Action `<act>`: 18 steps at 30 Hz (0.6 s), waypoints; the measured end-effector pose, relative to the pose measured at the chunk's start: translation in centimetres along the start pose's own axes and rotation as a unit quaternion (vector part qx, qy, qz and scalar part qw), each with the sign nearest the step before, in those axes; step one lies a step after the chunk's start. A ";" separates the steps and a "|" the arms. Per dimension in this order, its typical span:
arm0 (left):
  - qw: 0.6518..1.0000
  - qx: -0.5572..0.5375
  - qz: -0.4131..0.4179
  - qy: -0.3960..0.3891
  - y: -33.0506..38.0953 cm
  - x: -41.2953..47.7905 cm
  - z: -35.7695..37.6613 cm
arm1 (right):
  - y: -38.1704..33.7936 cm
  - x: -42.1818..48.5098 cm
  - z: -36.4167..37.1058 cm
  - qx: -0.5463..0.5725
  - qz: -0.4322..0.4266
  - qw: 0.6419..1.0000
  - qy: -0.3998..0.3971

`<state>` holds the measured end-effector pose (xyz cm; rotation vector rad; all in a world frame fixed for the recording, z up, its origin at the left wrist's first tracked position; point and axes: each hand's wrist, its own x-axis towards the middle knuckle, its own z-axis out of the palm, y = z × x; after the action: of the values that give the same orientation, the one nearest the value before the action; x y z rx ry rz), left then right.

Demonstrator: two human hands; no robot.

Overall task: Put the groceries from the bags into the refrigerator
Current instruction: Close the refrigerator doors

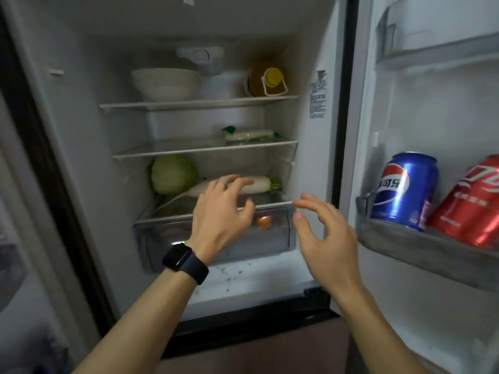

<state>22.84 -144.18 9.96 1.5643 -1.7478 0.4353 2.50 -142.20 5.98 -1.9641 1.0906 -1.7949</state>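
The refrigerator stands open in front of me. On its lowest shelf lie a green cabbage and a white radish. My left hand, with a dark watch and a ring, hovers in front of the radish with fingers loosely spread, holding nothing. My right hand hangs beside the right end of the clear crisper drawer, fingers relaxed and empty. An orange round item shows through the drawer's front. A packaged green-and-white vegetable lies on the middle shelf.
The top shelf holds a white bowl and a yellow-capped bottle. The open door's rack on the right carries a blue Pepsi can and a red cola can. A higher door bin sits above.
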 end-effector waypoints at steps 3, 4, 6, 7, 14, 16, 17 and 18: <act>0.999 -0.030 -0.010 -0.034 2.1 -4.7 0.1 | 0.4 -4.6 -3.0 -0.002 0.036 0.999 -0.014; 0.998 -0.044 -0.008 -0.039 2.9 -6.1 0.2 | 0.5 -6.1 -4.1 -0.004 0.050 0.999 -0.017; 0.996 -0.069 -0.011 -0.051 4.6 -8.7 0.5 | 0.7 -8.9 -6.1 -0.007 0.075 0.997 -0.021; 0.995 -0.079 -0.015 -0.061 5.5 -9.9 0.8 | 0.8 -10.2 -7.1 -0.011 0.085 0.996 -0.019; 0.979 -0.155 -0.010 -0.135 10.3 -15.7 2.6 | 1.7 -17.1 -13.1 -0.058 0.169 0.984 0.001; 0.973 -0.175 -0.003 -0.149 11.4 -16.9 2.9 | 1.9 -18.9 -14.6 -0.063 0.197 0.978 0.010; 0.971 -0.183 -0.001 -0.155 11.8 -17.4 3.0 | 1.8 -19.7 -15.3 -0.067 0.210 0.975 0.016; 0.968 -0.190 0.002 -0.161 12.1 -17.8 3.0 | 1.8 -20.4 -15.9 -0.070 0.223 0.972 0.022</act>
<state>10.09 -131.26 -2.06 1.4061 -1.9364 -0.1612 -12.07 -125.09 -7.06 -1.5832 1.5648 -1.5560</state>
